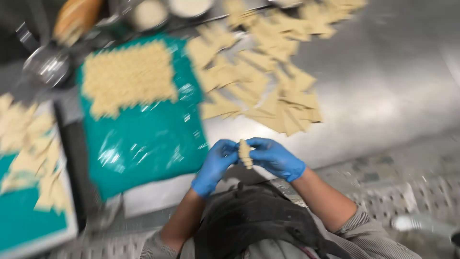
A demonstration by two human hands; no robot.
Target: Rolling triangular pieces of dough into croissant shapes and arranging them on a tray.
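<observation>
Both my hands wear blue gloves and meet over the front edge of a steel table (383, 91). My left hand (215, 165) and my right hand (275, 157) pinch one small pale dough piece (245, 153) between their fingertips. Beyond them many flat triangular dough sheets (258, 76) lie spread across the table. To the left a tray lined with green plastic (148, 144) carries a dense patch of small shaped dough pieces (127, 76) at its far end. The picture is blurred.
A second green-lined tray (28, 220) with loose dough triangles sits at the far left. Round metal bowls (45, 64) and containers (151, 13) stand along the back left. A patterned tiled floor (397, 192) shows at the right, below the table edge.
</observation>
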